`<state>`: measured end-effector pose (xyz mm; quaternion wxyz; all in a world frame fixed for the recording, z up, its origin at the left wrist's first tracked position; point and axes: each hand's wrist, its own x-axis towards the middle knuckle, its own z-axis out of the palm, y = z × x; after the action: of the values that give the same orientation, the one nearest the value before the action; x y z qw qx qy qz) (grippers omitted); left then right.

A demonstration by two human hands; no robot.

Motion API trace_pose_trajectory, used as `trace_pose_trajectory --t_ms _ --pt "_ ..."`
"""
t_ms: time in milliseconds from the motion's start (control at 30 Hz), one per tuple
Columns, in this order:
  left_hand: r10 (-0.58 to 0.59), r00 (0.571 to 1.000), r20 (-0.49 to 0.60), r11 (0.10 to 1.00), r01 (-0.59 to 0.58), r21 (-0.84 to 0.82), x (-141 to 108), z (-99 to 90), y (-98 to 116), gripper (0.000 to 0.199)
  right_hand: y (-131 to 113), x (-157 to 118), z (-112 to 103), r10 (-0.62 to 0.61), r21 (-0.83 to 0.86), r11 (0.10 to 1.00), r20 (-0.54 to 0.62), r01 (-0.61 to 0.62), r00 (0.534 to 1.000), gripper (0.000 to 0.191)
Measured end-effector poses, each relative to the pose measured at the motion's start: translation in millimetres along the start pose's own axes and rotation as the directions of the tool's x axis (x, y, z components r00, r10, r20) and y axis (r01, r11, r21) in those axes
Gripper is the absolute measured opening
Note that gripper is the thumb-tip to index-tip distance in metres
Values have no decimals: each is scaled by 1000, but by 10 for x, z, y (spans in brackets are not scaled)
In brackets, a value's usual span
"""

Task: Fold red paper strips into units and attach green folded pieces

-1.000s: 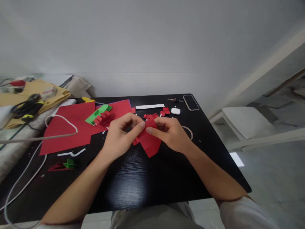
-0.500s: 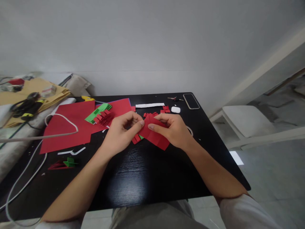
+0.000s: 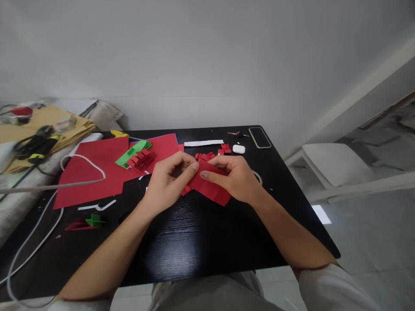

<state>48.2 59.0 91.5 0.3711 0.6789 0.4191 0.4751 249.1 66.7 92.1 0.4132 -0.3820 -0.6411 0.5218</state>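
Observation:
A piece of red paper (image 3: 212, 188) is held above the black table by both hands. My left hand (image 3: 170, 179) pinches its upper left corner between thumb and fingers. My right hand (image 3: 235, 177) grips the upper right part, thumb on top and fingers behind. Several small folded red pieces (image 3: 205, 156) lie just behind the hands, partly hidden by them. More red folded pieces (image 3: 141, 160) rest on a green folded stack (image 3: 129, 155) to the left.
Large red sheets (image 3: 94, 168), a yellow cutter (image 3: 118, 134), a white strip (image 3: 203, 143) and a white cable (image 3: 35, 242) lie on the table (image 3: 227, 242). Further right are a white case (image 3: 239, 149), keys (image 3: 238, 134) and a phone (image 3: 260, 137). A red and green folded piece (image 3: 94, 221) sits front left.
The red paper has tilted slightly and its top edge sits a little lower. My left thumb has shifted slightly right. More of the small red pieces behind the hands shows.

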Motion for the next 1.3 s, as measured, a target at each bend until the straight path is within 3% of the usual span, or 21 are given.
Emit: trace_pose_trajectory --t_ms 400,567,733,867,1133,1300 --pt "19 999 -30 1000 -20 -12 -14 16 20 15 -12 -11 24 -9 -65 998 20 10 1000 17" --pt "-46 999 -18 996 44 -78 -11 21 66 16 -24 -2 36 -20 28 999 15 20 1000 17" --pt "-92 995 -49 989 86 -121 -23 53 61 18 -17 4 20 -6 -60 998 30 7 1000 15" --pt "-86 992 -93 992 77 -97 -35 51 57 16 -7 0 -15 36 -173 985 66 -25 997 16" --pt "-79 992 -102 992 68 -108 -32 49 37 17 -74 -9 -112 111 -233 970 174 -69 978 16" --pt "-90 993 -74 992 83 -94 -31 56 26 18 -114 -7 -131 73 -121 992 222 -47 972 20"
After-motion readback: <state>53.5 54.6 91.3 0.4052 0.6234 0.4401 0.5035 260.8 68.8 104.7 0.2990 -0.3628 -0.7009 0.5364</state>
